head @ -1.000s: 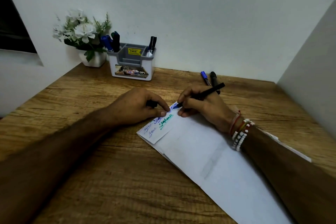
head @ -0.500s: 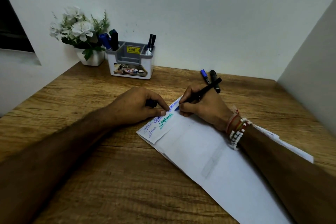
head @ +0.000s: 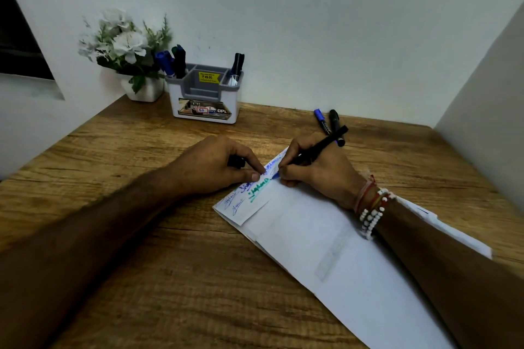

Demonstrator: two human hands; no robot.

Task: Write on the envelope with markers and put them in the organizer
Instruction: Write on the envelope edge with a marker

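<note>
Marker (head: 326, 143) tip down on envelope (head: 312, 235).
We see the right hand (head: 320, 170) pinching the marker; left hand (head: 215, 164) curls round a cap (head: 236, 162), fingertip pressing the envelope beside the tip. Organizer (head: 204, 93) well beyond it.

One wide-angle view from the person's head looks forward and down over the tabletop (head: 175, 278), close in. The left hand (head: 215, 164) and right hand (head: 317, 176) meet at mid-frame, with the arms entering from the lower corners. The wall (head: 312, 22) fills the upper part.
</note>
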